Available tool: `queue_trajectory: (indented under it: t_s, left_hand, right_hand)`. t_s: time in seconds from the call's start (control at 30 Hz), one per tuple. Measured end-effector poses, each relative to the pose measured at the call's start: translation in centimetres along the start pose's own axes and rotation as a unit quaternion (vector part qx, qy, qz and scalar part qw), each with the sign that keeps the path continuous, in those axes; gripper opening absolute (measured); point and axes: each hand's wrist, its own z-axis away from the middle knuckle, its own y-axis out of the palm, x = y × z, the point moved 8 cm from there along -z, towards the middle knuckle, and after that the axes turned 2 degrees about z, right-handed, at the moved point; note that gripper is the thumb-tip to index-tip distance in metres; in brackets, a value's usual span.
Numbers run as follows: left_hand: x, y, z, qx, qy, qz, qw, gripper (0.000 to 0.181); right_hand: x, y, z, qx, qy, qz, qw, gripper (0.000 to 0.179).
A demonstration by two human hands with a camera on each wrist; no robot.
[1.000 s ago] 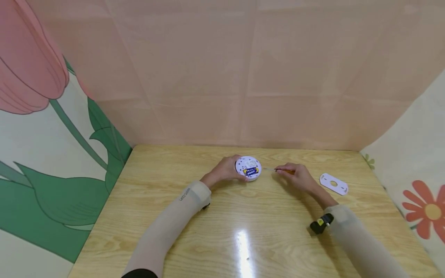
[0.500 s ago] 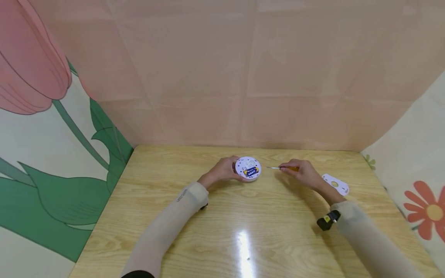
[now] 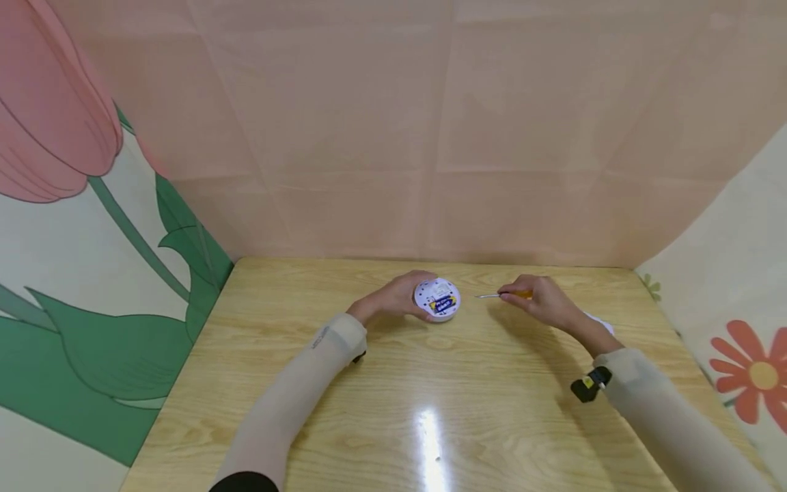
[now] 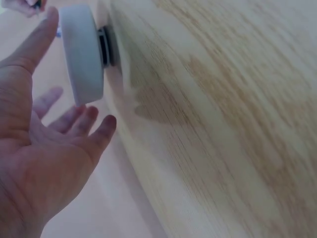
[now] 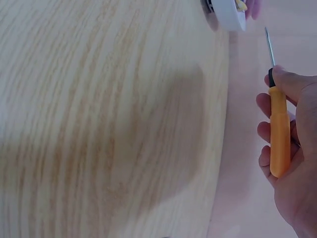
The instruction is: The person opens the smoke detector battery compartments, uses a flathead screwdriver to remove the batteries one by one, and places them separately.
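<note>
My left hand (image 3: 398, 297) holds a round white battery-powered device (image 3: 437, 290) by its rim, thumb on one side and fingers on the other. Its upper face carries small dark holes and a blue-and-yellow battery (image 3: 443, 304). From the left wrist, I see the device's white side (image 4: 81, 54) and a narrower dark part (image 4: 106, 47) facing the table. My right hand (image 3: 541, 298) grips a screwdriver (image 5: 280, 134) by its orange handle. The screwdriver's metal tip points toward the device, a short gap away.
A white oblong plate (image 3: 605, 322) lies on the wooden table (image 3: 369, 410), mostly hidden behind my right forearm. A pinkish cloth (image 3: 430, 137) hangs along the back edge. Flower-printed sheets (image 3: 759, 376) stand at both sides.
My right hand has drawn back to the right with the screwdriver, widening the gap to the device. My forearm now covers most of the white plate. The left hand has barely moved.
</note>
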Motion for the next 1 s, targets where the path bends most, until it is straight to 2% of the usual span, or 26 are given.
queue_trajectory:
  t_s: [0.2, 0.4, 0.7, 1.0]
  left_hand:
    - [0.1, 0.5, -0.2, 0.03, 0.006, -0.031, 0.9991, 0.094]
    - [-0.1, 0.5, 0.0, 0.022, 0.007, -0.03, 0.9993, 0.091]
    - [0.0, 0.4, 0.7, 0.012, -0.012, -0.044, 0.9989, 0.088]
    - [-0.2, 0.3, 1.4, -0.011, -0.018, -0.05, 0.9985, 0.083]
  right_hand:
    - [0.3, -0.7, -0.2, -0.002, -0.017, 0.022, 0.9996, 0.016]
    - [0.9, -1.5, -0.6, -0.01, -0.043, 0.037, 0.9983, 0.016]
    - [2.6, -1.9, -0.9, -0.006, -0.082, 0.085, 0.993, 0.017]
    - [3.4, -1.9, -1.1, 0.002, -0.095, 0.122, 0.9879, 0.018]
